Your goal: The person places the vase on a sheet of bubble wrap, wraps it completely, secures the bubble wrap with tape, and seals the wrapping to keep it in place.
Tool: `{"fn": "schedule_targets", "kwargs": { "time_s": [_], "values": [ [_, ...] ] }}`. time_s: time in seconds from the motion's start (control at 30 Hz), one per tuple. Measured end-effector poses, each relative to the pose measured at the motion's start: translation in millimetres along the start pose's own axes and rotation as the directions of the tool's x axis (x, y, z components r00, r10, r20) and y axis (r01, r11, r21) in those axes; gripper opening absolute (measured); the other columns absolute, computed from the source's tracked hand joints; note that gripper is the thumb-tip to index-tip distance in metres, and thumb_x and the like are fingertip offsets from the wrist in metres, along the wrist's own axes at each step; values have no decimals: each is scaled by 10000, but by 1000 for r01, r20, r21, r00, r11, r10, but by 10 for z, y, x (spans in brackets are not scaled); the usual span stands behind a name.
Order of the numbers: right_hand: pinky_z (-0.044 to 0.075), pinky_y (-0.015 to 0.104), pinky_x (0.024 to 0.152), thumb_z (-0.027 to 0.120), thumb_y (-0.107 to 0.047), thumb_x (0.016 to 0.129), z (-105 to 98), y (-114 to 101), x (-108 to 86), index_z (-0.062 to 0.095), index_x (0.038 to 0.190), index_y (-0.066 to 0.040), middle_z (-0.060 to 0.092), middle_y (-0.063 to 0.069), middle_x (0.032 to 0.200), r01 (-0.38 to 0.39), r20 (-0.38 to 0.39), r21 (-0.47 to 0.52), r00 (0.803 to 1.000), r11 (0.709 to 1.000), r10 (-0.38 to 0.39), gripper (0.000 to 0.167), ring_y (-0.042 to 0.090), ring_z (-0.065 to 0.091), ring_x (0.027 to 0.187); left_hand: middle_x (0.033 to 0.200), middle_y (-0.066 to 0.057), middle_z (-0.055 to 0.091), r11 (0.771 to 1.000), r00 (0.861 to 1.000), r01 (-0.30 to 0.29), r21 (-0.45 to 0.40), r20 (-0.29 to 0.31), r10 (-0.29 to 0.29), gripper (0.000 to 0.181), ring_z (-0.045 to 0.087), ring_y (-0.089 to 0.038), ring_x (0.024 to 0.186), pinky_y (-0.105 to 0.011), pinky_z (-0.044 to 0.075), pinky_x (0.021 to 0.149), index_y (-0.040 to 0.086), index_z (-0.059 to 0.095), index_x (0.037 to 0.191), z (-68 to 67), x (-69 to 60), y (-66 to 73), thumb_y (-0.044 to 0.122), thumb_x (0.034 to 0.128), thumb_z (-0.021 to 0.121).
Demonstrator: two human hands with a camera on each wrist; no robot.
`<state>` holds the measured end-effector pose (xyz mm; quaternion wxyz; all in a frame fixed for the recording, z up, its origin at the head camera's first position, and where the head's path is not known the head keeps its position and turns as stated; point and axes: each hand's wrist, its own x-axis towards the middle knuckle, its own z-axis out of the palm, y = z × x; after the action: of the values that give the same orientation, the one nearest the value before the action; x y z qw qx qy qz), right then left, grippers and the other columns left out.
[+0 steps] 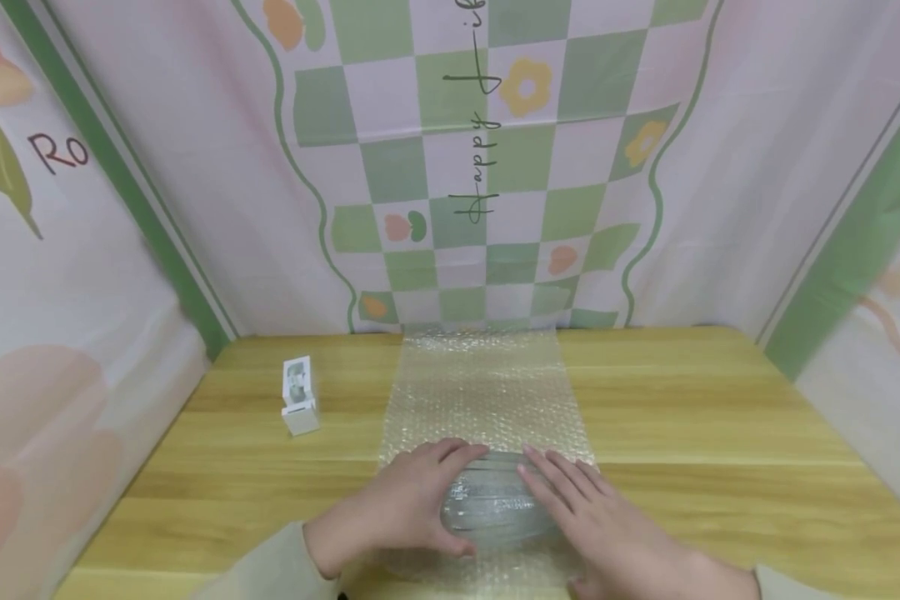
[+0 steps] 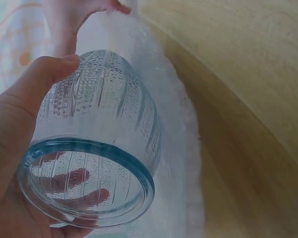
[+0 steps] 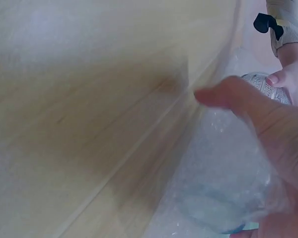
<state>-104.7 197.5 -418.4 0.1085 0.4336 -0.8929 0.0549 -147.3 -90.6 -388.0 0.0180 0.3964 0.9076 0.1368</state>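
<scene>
A clear ribbed glass vase (image 1: 495,504) lies on its side on a strip of bubble wrap (image 1: 487,383). My left hand (image 1: 405,500) grips its left end, the thumb on the near side. In the left wrist view, the vase's (image 2: 109,99) bluish rim faces the camera, and fingers of my left hand (image 2: 15,129) show through the glass. Straight fingers of my right hand (image 1: 607,525) rest on the right part of the vase. Beside the thumb of my right hand (image 3: 283,129), bubble wrap (image 3: 223,148) appears in the right wrist view, blurred over part of the glass.
A small white box or dispenser (image 1: 300,396) with something clear in it stands on the wooden table (image 1: 682,400), left of the wrap. The wrap reaches the table's far edge, against a patterned curtain (image 1: 457,167). Similar cloth hangs at both sides.
</scene>
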Motion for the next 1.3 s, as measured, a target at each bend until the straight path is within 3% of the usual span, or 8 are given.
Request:
{"fn": "schedule_targets", "kwargs": {
  "time_s": [0.13,0.27,0.37,0.43,0.53,0.83,1.3],
  "values": [
    [-147,288,1212,878,-205,584,16,-26,16,152,1629,-24,283,246,1623,-19,-45,-16,999,1000,18,1285,468,371,1400,1447,-65,551,1000,1000,1,-8,-5,-1,1086,563,-253,1277,-485,515,1026,153,403,1557,12,7,-13,548,681,909],
    [-72,323,1224,827,-174,593,44,-43,23,174,1625,-27,309,236,1612,-43,-89,-30,995,999,40,1230,452,393,1394,1441,-56,556,1000,1000,11,-15,-3,-11,1081,569,-248,1268,-475,513,1030,152,410,1554,11,19,-19,553,682,907],
    [133,482,1218,871,-230,639,56,-49,34,172,1627,-37,295,224,1622,-62,-91,-26,994,998,59,1227,441,393,1405,1438,-57,559,1000,1000,18,-25,0,-18,1072,575,-252,1259,-466,512,1033,148,415,1552,3,25,-19,550,687,904],
    [287,593,1147,903,-288,647,62,-45,49,182,1623,-33,302,229,1618,-62,-95,-34,994,997,59,1240,442,410,1397,1437,-59,559,999,1000,22,-30,2,-22,1067,580,-254,1254,-456,513,1034,145,417,1551,-2,29,-20,550,691,902],
    [431,660,1034,922,-324,641,66,-23,68,201,1615,-26,331,249,1597,-44,-105,-37,994,998,40,1248,453,441,1370,1435,-61,560,999,1000,26,-35,4,-26,1068,585,-255,1247,-442,513,1035,141,415,1552,-3,33,-21,554,694,898],
    [428,563,1069,893,-230,739,-17,94,96,274,1612,-53,411,228,1564,24,-121,25,992,999,-21,1084,405,498,1348,1400,-53,582,1000,1000,16,-26,-17,-16,1064,599,-239,1221,-422,527,1013,138,417,1545,8,29,-45,576,698,889],
    [521,550,980,861,-292,783,-58,261,133,330,1602,-73,451,204,1544,110,-120,26,987,994,-106,1000,384,550,1304,1428,-70,568,998,1000,17,-58,2,-17,1068,596,-242,1234,-408,522,1025,123,404,1552,-3,28,-58,585,713,877]
  ]
}}
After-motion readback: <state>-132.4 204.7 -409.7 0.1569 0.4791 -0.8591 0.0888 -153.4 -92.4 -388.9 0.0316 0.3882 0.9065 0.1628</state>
